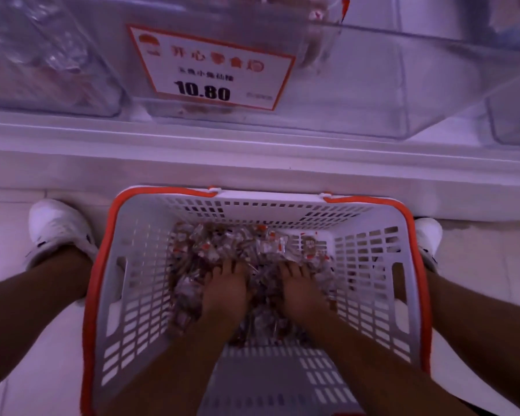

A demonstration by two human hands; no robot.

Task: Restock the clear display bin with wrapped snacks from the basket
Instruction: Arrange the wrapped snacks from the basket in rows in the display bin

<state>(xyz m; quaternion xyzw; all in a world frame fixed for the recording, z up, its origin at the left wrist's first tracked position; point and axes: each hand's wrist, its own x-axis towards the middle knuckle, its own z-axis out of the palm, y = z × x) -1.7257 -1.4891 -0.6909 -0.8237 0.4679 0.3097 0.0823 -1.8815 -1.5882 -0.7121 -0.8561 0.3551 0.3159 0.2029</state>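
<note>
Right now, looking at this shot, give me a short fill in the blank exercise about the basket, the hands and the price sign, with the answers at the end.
1. Both hands, the left hand and the right hand, rest on the pile of wrapped snacks inside the ____.
2. The basket has white slotted walls and a rim coloured ____.
3. The price sign on the clear display bin reads ____.
4. Beside the basket stands a white ____ on each side.

Answers: basket; orange-red; 10.80; shoe

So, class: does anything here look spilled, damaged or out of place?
Nothing stands out. The wrapped snacks all lie inside the basket, both hands, left and right, dig into them, and the price sign merely hangs slightly tilted.
</note>
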